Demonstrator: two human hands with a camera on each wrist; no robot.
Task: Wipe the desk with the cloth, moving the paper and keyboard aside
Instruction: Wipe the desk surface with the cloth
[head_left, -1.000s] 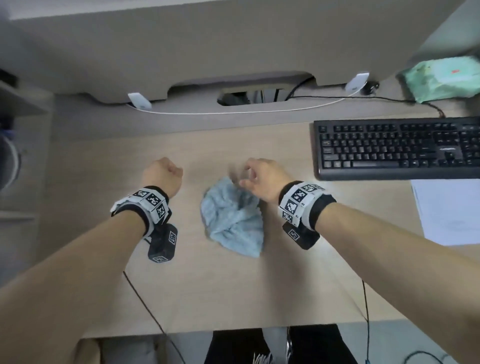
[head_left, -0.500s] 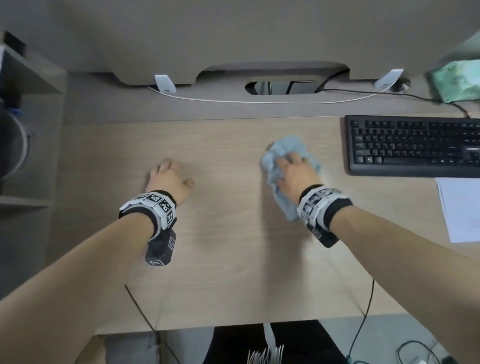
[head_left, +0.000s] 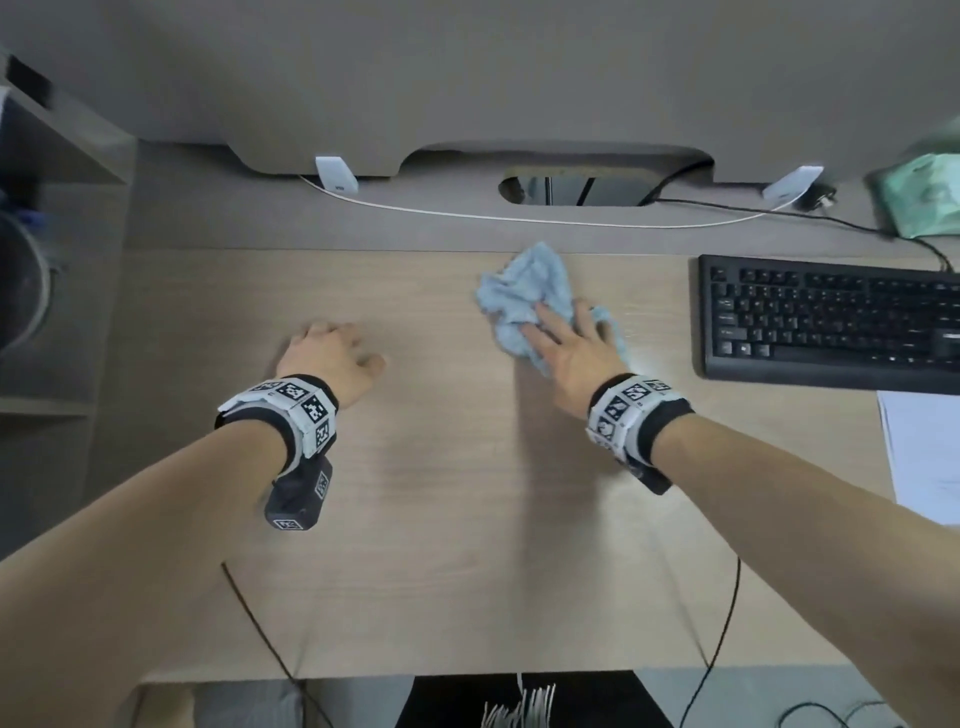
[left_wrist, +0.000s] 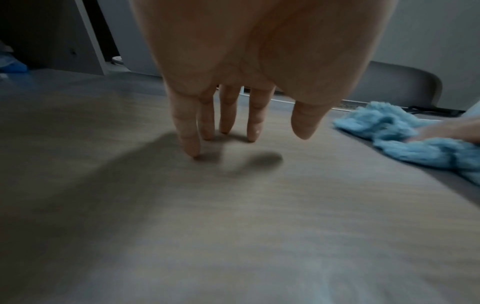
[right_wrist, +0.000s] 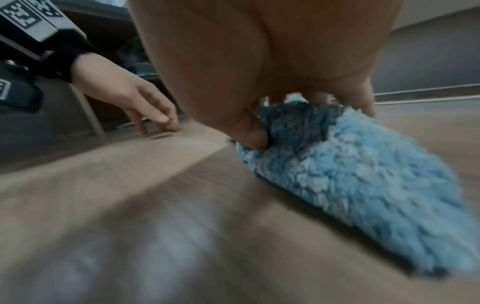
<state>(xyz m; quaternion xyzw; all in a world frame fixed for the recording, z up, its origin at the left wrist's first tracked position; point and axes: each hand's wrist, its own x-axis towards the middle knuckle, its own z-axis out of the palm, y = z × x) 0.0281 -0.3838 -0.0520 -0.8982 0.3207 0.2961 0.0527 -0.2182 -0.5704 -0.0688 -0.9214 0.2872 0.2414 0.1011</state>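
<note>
A crumpled light blue cloth (head_left: 524, 291) lies on the wooden desk (head_left: 441, 519), near its back edge and right of centre. My right hand (head_left: 563, 338) presses flat on the cloth's near side with its fingers stretched out; in the right wrist view the thumb digs into the fluffy cloth (right_wrist: 350, 174). My left hand (head_left: 332, 348) is apart from it on the left, and its straight fingertips (left_wrist: 193, 148) touch the bare desk and hold nothing. The black keyboard (head_left: 831, 322) sits at the right. The white paper (head_left: 924, 452) lies just in front of it.
A green packet (head_left: 924, 202) lies at the back right. A white cable (head_left: 519, 218) and a black cable run along the raised rear strip by a cable opening (head_left: 576, 189). A grey shelf unit (head_left: 52, 260) stands at the left.
My right hand has pushed the cloth away from me and to the right, toward the desk's back edge. The left hand went from a fist to fingertips resting on the desk.
</note>
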